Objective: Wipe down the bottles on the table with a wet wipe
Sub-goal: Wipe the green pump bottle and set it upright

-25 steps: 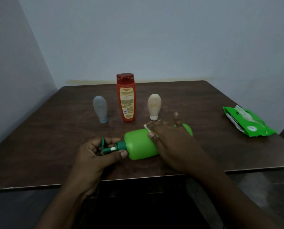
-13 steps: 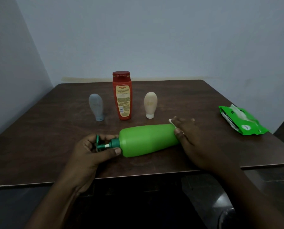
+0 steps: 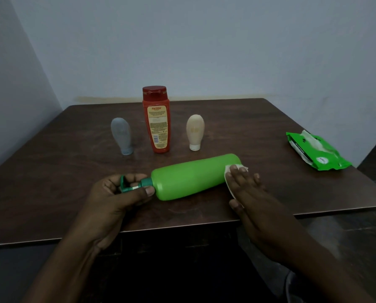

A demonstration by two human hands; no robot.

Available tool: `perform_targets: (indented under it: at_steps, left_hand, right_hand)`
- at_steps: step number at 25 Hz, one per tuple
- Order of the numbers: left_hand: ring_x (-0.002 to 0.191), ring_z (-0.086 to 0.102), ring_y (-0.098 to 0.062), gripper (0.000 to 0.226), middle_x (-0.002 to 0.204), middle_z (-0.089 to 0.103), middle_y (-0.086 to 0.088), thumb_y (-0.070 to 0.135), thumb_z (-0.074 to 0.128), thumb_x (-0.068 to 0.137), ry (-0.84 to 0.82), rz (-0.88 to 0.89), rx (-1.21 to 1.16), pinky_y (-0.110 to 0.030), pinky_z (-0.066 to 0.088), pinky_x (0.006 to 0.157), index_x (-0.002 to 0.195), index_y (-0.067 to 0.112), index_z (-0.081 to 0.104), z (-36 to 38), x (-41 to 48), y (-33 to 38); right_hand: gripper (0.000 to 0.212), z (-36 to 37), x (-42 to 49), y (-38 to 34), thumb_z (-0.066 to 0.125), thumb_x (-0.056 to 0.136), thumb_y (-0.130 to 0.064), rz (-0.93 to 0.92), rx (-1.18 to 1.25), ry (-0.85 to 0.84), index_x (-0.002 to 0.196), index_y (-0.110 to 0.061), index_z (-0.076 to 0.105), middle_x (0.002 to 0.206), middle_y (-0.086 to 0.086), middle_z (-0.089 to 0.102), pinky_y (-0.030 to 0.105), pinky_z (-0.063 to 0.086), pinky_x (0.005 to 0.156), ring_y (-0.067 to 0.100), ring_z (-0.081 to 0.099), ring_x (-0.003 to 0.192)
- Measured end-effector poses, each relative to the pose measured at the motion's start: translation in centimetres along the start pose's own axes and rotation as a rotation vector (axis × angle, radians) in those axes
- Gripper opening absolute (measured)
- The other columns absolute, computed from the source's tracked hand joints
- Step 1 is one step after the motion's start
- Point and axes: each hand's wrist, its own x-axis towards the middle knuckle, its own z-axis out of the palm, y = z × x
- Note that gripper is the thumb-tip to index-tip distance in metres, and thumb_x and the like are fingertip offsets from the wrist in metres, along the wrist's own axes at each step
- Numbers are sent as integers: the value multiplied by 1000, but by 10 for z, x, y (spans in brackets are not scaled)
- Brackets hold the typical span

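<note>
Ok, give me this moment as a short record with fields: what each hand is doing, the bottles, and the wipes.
left hand: grips the pump head of the green bottle
right hand: flat fingers press a wet wipe against the bottle's base end
green bottle: lying on its side on the table
standing behind: grey bottle, red bottle, beige bottle
wipes pack: far right, a wipe sticking out

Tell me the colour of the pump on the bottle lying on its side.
Dark green pump, on the lighter green bottle; head view.
</note>
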Motion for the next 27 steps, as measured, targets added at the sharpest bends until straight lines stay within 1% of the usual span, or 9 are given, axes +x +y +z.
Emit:
perform_targets:
  at_steps: [4, 8, 12, 15, 19, 21, 23, 25, 27]
  left_hand:
    - [73, 76, -19, 40, 87, 79, -16, 5, 86, 47, -24, 23, 35, -24, 62, 68, 87, 5, 81, 7, -5, 3]
    - [75, 76, -22, 54, 89, 78, -17, 12, 98, 39, -9, 34, 51, -27, 64, 69, 89, 6, 80, 5, -7, 6]
    - [78, 76, -23, 51, 93, 77, -19, 13, 97, 40, -2, 21, 25, -31, 65, 73, 87, 9, 79, 6, -8, 7]
    - [82, 75, -24, 71, 95, 78, -16, 31, 106, 25, 1, 55, 55, -32, 64, 77, 87, 9, 80, 5, -7, 4]
    - [82, 76, -19, 66, 94, 80, -10, 34, 106, 24, -21, 69, 23, -28, 63, 74, 80, 12, 81, 7, -9, 6]
    - [82, 76, -19, 55, 93, 80, -9, 25, 105, 30, -24, 77, 26, -29, 64, 75, 78, 12, 81, 9, -11, 6]
    - [79, 75, -17, 37, 91, 81, -7, 3, 96, 42, -7, 91, 11, -28, 63, 71, 71, 11, 76, 10, -11, 6]
    - [78, 75, -17, 42, 90, 80, -6, -12, 88, 43, 4, 84, 25, -28, 63, 70, 77, 3, 69, 10, -12, 6]
    - [80, 75, -18, 47, 91, 80, -7, -14, 86, 46, 17, 77, 43, -29, 63, 71, 86, -4, 65, 9, -13, 6]
  right_hand:
    - [62, -2, 20, -20, 23, 103, -40, 61, 80, 85, 158, -12, 19, 166, 1, 12, 38, 10, 125, 12, 3, 154]
    - [65, 0, 41, -83, 30, 103, -39, -66, 112, -45, 159, -18, 5, 165, -3, -3, 38, 3, 126, 11, -12, 152]
    - [60, 3, 42, -112, 28, 103, -36, -203, 90, -34, 158, -16, 17, 167, 0, 12, 37, 1, 125, 13, -2, 154]
    - [60, -3, 46, -78, 27, 102, -33, -65, 92, -21, 159, -19, 14, 166, 0, 17, 39, 6, 126, 12, 5, 154]
    - [61, -17, 51, -14, 22, 100, -40, 188, -31, 50, 155, -17, 32, 159, 4, 35, 34, 4, 124, 17, 25, 150]
    - [66, -18, 55, -8, 17, 98, -45, 240, -95, 74, 149, -12, 44, 153, 9, 46, 36, 3, 124, 22, 35, 146]
    - [68, -16, 60, -26, 16, 97, -45, 221, -124, 100, 143, -8, 51, 147, 12, 53, 42, 8, 124, 26, 43, 141]
    - [68, -14, 65, -55, 15, 98, -45, 163, -83, 79, 145, -9, 49, 148, 11, 51, 43, 11, 125, 24, 43, 141]
    - [67, -12, 71, -85, 14, 99, -44, 56, -16, 42, 148, -10, 43, 152, 10, 47, 40, 10, 125, 22, 38, 144]
